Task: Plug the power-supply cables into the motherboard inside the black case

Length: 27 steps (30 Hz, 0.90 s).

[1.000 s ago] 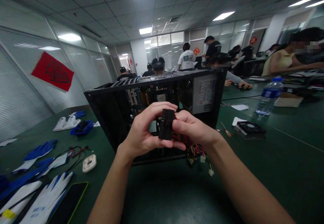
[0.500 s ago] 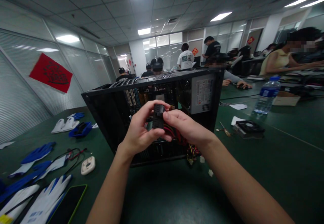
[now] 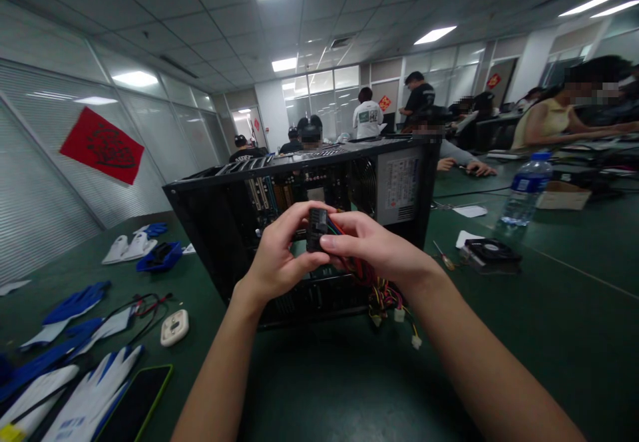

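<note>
A black multi-pin power connector is held up between both hands, in front of an open computer case. My left hand pinches it at the top and bottom ends with finger and thumb. From the other side, my right hand grips the connector and its coloured wires, thumb on its face. The wires run down from the right hand to a bundle with white plugs hanging at the case's lower edge. Inside the case I see the motherboard, partly hidden by my hands, and the power supply at upper right.
On the right lie a screwdriver, a black cooling fan and a water bottle. Gloves, a phone and a small white case are at left. Co-workers sit and stand beyond the case.
The connector has turned slightly in my fingers, and more of its coloured wires show beside it. My right hand has shifted a little; both hands keep hold.
</note>
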{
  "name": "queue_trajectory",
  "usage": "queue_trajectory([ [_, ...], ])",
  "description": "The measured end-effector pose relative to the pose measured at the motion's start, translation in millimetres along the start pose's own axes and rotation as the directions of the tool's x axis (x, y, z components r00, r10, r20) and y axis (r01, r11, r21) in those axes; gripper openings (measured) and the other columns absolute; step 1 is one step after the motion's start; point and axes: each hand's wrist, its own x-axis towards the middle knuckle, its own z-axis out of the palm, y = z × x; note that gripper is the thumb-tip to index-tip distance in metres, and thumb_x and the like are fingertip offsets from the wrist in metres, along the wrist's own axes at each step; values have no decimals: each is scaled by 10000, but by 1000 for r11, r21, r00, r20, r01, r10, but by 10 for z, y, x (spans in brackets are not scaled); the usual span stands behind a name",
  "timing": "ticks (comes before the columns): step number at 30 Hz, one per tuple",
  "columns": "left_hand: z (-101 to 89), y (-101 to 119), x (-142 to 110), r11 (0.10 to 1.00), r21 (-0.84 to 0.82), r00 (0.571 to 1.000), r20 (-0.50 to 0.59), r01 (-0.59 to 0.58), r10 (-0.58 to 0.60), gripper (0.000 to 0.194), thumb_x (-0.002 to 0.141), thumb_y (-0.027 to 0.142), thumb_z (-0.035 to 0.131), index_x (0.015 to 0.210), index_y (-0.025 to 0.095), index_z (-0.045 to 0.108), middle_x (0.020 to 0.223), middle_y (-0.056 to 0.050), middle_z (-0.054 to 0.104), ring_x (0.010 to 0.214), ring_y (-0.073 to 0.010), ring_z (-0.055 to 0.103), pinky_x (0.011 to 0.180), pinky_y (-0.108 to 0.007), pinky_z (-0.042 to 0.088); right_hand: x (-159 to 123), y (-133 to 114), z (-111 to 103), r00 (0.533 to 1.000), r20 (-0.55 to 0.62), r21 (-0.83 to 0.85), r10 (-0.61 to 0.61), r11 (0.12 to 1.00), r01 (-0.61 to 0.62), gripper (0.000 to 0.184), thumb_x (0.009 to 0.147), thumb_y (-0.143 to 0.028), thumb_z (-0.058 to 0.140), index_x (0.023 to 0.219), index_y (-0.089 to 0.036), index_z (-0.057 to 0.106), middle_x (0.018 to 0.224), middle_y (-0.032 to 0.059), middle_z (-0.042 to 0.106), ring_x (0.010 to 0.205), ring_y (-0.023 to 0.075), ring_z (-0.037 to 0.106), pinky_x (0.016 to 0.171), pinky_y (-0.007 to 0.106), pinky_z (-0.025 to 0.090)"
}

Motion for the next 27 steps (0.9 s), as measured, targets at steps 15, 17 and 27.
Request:
queue_trajectory([
  [15, 84, -118, -73, 982, -176, 995, -64, 64, -76, 674, 835, 665, 607, 1301, 180, 561, 1208, -119, 654, 1098, -269, 636, 976, -386, 511, 49, -18, 206, 997, -67, 113, -40, 992, 48, 236, 848, -374, 692, 878, -170, 579, 725, -29, 493, 602, 92, 436, 511, 203, 354],
  [17, 81, -117, -81, 977, -197, 994, -60, 80, -93, 679, 825, 666, 620, 1298, 184, 564, 1216, -119, 654, 1113, -277, 635, 970, -385, 525, 48, -40, 233, 996, -73, 114, -41, 992, 50, 213, 846, -351, 680, 876, -170, 571, 729, -29, 490, 602, 92, 438, 512, 205, 360],
  [27, 152, -177, -155, 885, -392, 960, -19, 249, -278, 743, 777, 735, 599, 1343, 261, 510, 1214, -101, 603, 598, -94, 610, 405, -153, 502, 87, -2, 287, 994, -99, 84, -55, 994, 63, 197, 889, -341, 621, 983, -189, 540, 775, -27, 499, 631, 100, 481, 543, 217, 417],
])
